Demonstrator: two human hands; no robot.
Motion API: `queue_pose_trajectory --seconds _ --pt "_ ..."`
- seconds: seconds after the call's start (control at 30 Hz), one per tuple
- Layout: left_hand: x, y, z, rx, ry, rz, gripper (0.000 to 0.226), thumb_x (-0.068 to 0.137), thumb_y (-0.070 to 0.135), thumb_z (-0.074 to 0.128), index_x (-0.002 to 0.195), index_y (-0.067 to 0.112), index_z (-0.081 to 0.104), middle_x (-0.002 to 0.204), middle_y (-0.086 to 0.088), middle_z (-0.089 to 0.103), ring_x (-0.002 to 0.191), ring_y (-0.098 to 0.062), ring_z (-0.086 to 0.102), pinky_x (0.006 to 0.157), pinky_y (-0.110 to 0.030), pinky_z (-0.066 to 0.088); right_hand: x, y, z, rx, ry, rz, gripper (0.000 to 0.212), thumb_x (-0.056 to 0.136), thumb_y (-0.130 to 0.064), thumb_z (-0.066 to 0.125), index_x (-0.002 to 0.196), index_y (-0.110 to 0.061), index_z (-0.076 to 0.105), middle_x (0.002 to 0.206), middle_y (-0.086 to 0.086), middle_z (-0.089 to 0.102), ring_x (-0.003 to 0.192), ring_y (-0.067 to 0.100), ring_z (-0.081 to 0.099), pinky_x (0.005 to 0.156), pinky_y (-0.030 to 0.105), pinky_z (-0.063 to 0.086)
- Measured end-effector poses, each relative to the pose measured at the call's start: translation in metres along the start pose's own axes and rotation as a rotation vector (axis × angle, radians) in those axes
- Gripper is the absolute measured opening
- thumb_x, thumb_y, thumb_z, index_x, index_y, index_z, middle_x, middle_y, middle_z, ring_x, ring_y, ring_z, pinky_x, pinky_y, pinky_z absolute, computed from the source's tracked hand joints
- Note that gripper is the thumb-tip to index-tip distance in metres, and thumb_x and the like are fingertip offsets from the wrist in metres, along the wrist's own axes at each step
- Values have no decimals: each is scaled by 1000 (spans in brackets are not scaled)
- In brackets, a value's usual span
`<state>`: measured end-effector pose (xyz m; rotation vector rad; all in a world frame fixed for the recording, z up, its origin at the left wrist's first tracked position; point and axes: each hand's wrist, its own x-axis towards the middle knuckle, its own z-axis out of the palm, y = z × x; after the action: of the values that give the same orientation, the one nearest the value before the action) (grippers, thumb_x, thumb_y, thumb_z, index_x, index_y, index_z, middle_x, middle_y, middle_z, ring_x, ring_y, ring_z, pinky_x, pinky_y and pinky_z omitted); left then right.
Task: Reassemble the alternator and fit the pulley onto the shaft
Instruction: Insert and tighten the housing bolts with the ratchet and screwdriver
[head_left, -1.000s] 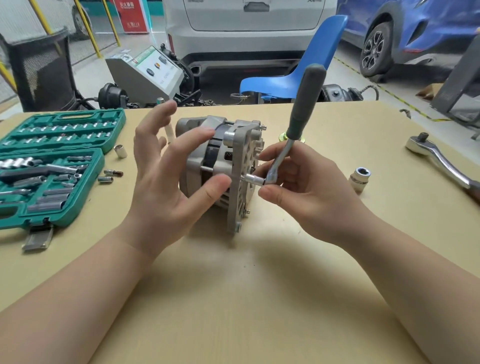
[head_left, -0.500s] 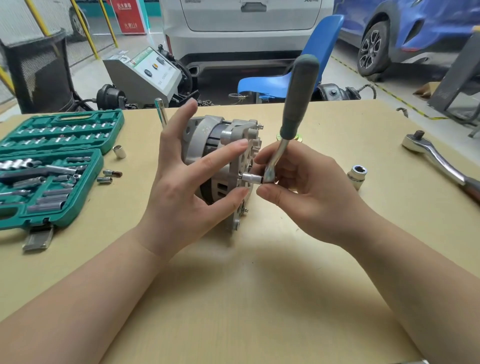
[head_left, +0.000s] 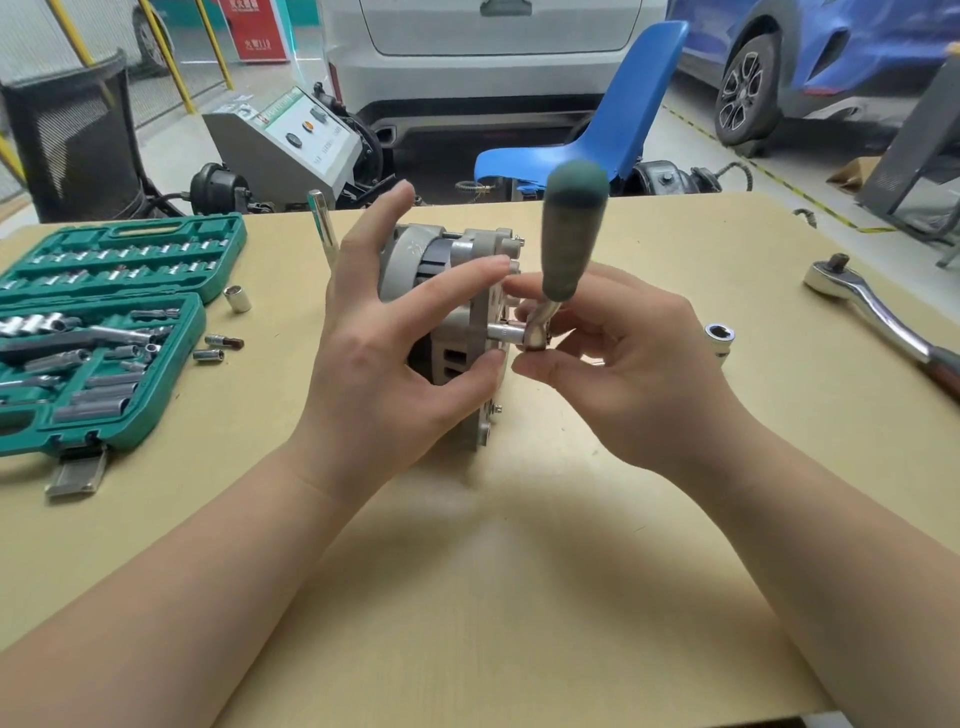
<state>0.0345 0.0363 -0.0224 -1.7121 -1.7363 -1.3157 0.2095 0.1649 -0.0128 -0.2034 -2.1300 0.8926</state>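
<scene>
The grey alternator (head_left: 447, 270) stands on its edge in the middle of the wooden table (head_left: 467, 571), its flat end plate facing right. My left hand (head_left: 384, 358) steadies it from the near side, with straight fingers spread across the housing and end plate. A small ratchet with a green handle (head_left: 571, 228) points up and towards me. Its socket (head_left: 506, 332) sits on a bolt in the end plate. My right hand (head_left: 623, 364) pinches the ratchet head. I cannot see the pulley.
An open green socket set case (head_left: 98, 332) lies at the left, with loose sockets (head_left: 236, 299) beside it. A large socket (head_left: 719, 335) and a big chrome ratchet (head_left: 872, 317) lie at the right. A metal bar (head_left: 323, 228) stands behind the alternator.
The ratchet handle has swung from leaning away to upright and towards me. My left hand has shifted right over the alternator, whose housing has turned a little.
</scene>
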Motion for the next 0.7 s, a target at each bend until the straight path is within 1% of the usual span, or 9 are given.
queue_pose_trajectory --seconds 0.03,0.1,0.13,0.2,0.3,0.37,0.47,0.6,0.7 --pt "0 0 1 0 0 2 54 81 27 89 131 34 70 163 -22 34 154 -33 35 123 -51 36 0 -1 0 56 2 35 39 82 -7 82 114 -27 75 99 -8 74 89 22 72 75 37 62" --pt "0 0 3 11 -11 7 49 83 30 90 129 37 72 162 -20 34 153 -37 35 120 -58 36 1 -3 0 156 2 109 38 81 -9 83 108 -33 72 94 -17 76 89 19 77 72 31 62" --pt "0 0 4 22 -18 6 46 84 34 90 127 37 74 162 -19 35 152 -39 35 120 -59 37 1 -4 -1 189 10 144 36 82 -9 84 107 -32 73 92 -16 78 86 18 78 69 28 61" --pt "-1 1 6 63 -25 -10 37 85 41 90 120 37 78 160 -16 37 150 -41 36 119 -59 36 2 -4 -1 265 26 218 28 86 -8 85 107 -26 77 92 -7 81 80 20 78 63 27 60" --pt "-3 2 7 110 -49 -42 26 87 43 87 112 36 81 159 -13 40 148 -44 34 119 -58 34 3 -3 -3 332 3 334 14 92 -15 82 105 -20 82 88 5 81 77 22 76 59 27 56" --pt "-4 3 5 124 -57 -30 18 91 41 85 107 35 81 158 -14 40 149 -45 33 119 -61 31 2 -1 -5 311 -11 365 11 92 -22 83 103 -22 84 84 5 80 71 19 71 57 28 51" --pt "-4 8 5 153 -52 -26 10 92 36 83 102 35 82 158 -13 42 149 -46 33 120 -67 27 1 -1 -5 327 -19 368 11 90 -23 84 101 -23 84 76 3 77 62 15 66 53 30 48" --pt "-5 17 3 173 -41 -46 9 93 32 83 101 33 83 159 -16 42 152 -49 27 124 -69 19 2 0 -9 303 -50 350 13 93 -27 80 106 -23 84 73 1 74 64 17 65 55 32 50" --pt "-9 21 1 213 -35 -38 9 94 29 82 103 30 84 162 -20 40 155 -59 16 124 -74 15 2 2 -11 301 -77 367 17 93 -31 74 104 -22 84 72 5 72 64 18 64 57 32 50"
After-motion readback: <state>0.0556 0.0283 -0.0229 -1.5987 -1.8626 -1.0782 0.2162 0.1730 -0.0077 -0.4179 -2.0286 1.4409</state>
